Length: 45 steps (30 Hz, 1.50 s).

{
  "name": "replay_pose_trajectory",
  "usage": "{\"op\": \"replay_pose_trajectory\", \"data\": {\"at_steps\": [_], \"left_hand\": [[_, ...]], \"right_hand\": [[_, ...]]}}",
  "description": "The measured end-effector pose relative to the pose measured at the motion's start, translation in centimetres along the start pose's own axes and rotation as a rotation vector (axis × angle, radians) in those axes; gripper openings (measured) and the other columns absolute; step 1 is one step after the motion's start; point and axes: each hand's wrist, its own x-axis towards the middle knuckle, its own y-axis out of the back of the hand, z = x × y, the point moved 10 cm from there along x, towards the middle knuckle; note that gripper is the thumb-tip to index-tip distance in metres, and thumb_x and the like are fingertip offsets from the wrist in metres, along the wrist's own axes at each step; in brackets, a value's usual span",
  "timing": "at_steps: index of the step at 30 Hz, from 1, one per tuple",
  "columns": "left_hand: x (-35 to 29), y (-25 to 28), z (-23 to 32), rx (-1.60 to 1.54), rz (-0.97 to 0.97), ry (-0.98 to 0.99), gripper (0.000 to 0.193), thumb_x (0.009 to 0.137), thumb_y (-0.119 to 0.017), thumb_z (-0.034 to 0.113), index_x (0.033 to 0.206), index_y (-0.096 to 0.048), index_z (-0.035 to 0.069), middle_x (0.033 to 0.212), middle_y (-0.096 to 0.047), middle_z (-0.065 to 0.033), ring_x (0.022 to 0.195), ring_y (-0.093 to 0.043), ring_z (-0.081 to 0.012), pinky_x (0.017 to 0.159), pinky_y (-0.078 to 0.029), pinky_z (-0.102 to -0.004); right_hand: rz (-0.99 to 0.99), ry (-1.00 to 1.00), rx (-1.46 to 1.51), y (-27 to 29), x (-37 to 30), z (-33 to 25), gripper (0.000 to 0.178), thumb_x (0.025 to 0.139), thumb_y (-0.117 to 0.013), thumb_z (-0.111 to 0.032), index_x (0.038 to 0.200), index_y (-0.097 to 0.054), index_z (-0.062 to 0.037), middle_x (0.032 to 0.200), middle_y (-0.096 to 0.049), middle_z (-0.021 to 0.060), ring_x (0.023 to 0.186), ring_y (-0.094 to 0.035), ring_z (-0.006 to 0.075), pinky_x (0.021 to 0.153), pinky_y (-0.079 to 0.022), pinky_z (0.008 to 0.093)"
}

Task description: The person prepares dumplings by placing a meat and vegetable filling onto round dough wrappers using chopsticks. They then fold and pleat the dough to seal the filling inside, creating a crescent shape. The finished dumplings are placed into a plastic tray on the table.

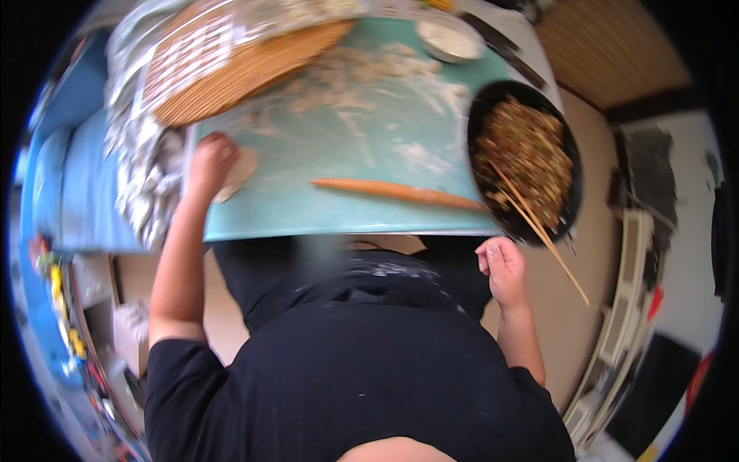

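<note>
My left hand (209, 162) rests on a flat round dough wrapper (240, 172) at the left edge of the floured teal mat (362, 146); its fingers curl over the dough. Below the table's front edge, my right hand (502, 266) hangs with loosely curled fingers and holds nothing. A wooden rolling pin (396, 192) lies on the mat between the two hands. At the right stands a black pan of brown minced filling (525, 158), and a pair of chopsticks (539, 231) leans out of it over the rim, close to my right hand.
A round woven bamboo tray (239, 65) sits at the back left, partly on crinkled foil (142, 165). A small bowl of flour (450, 38) stands at the back. Dough scraps and flour litter the mat's far side. Shelves with clutter line the left.
</note>
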Motion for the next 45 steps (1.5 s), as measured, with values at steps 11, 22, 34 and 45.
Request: {"op": "replay_pose_trajectory", "data": {"at_steps": [11, 22, 34, 45], "left_hand": [[-0.9, -4.8, 8.3, -1.734, 0.013, 0.453, 0.024, 0.089, -0.050, 0.012, 0.111, -0.051, 0.002, 0.105, -0.058, -0.0084, 0.095, -0.057, -0.0150, 0.084, -0.046, -0.0275], [-2.0, -8.2, 28.4, -2.510, -0.647, 0.646, 0.053, 0.088, -0.050, 0.023, 0.131, -0.029, 0.001, 0.134, -0.032, -0.0207, 0.123, -0.034, -0.0353, 0.098, -0.034, -0.0507], [-2.6, -9.1, 30.2, -2.252, -0.639, 0.655, 0.045, 0.084, -0.056, 0.015, 0.124, -0.037, 0.004, 0.125, -0.045, -0.0149, 0.110, -0.049, -0.0259, 0.089, -0.046, -0.0420], [-2.9, -10.9, 31.3, -2.244, -0.664, 0.768, 0.042, 0.083, -0.057, 0.016, 0.120, -0.041, 0.002, 0.121, -0.049, -0.0160, 0.107, -0.052, -0.0255, 0.088, -0.046, -0.0383]], "right_hand": [[1.154, 0.213, 0.396, 15.7, -9.3, 2.1, 0.024, 0.087, -0.056, -0.024, 0.099, -0.045, -0.0066, 0.064, -0.046, 0.0015, 0.047, -0.042, 0.0074, 0.041, -0.034, 0.0190], [0.578, 0.384, 0.184, 14.9, 4.2, -7.0, 0.017, 0.085, -0.057, -0.016, 0.097, -0.055, -0.0041, 0.069, -0.049, -0.0014, 0.052, -0.042, 0.0029, 0.043, -0.032, 0.0154], [0.177, -0.016, -0.341, 10.7, 11.1, -6.2, 0.027, 0.086, -0.054, -0.028, 0.071, -0.051, -0.0056, 0.056, -0.048, -0.0016, 0.053, -0.046, 0.0060, 0.048, -0.037, 0.0232], [0.291, 0.508, -0.398, 10.0, 10.5, -11.4, 0.015, 0.088, -0.051, -0.012, 0.090, -0.058, 0.0018, 0.078, -0.060, 0.0100, 0.070, -0.059, 0.0145, 0.064, -0.049, 0.0257]]}}
